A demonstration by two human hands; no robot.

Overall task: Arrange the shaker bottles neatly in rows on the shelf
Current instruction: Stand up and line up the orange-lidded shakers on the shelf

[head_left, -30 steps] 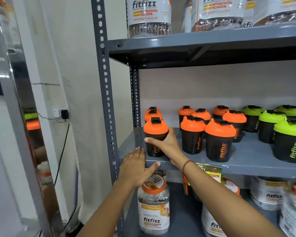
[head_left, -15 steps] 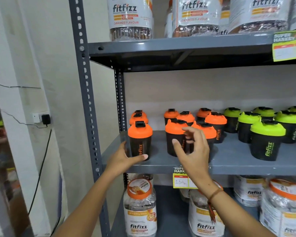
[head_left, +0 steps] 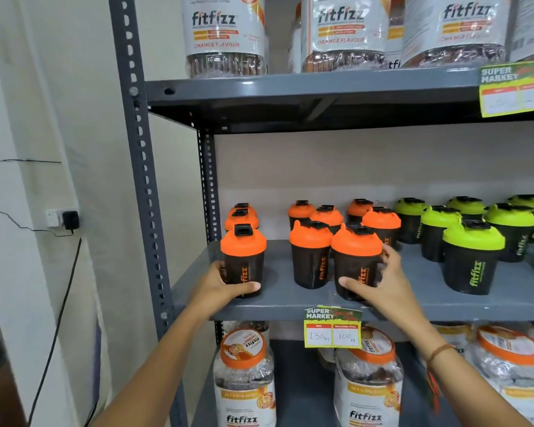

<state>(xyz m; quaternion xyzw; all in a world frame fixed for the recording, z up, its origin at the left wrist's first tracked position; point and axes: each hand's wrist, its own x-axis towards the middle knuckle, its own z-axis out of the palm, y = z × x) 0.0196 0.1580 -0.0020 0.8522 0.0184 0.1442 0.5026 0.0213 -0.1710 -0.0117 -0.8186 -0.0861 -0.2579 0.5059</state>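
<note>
we are lining up the front row: left hand (head_left: 219,286) wraps the leftmost shaker (head_left: 243,260), right hand (head_left: 379,283) cups another shaker (head_left: 356,265) at centre frame. next, likely nudge it level.

I saw black shaker bottles standing upright on the grey shelf (head_left: 290,305), orange-lidded bottles (head_left: 310,257) at left and green-lidded bottles (head_left: 472,260) at right. Two front orange ones stood forward, others ranged loosely behind.
</note>
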